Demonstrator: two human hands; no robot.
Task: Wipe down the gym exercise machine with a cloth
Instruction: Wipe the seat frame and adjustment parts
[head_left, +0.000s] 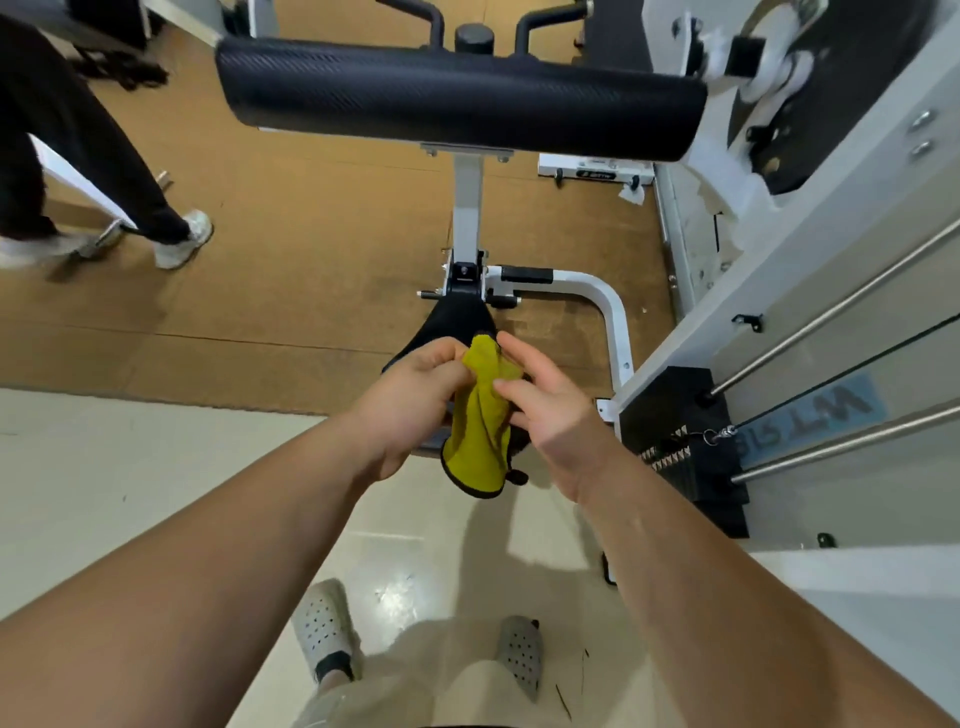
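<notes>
hanging lengthwise down, cloth (480, 436) pinched in left hand (415, 400), right hand (550, 410) relaxed against it.

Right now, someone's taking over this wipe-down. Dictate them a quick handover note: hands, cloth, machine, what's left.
Left hand pinches the cloth near its top. Right hand touches it, fingers fairly straight.
Cloth hangs bunched in the air over the seat, off the machine.
Done: nothing that shows; no wiping under way.
Left: wipe pad, seat, frame.
</notes>
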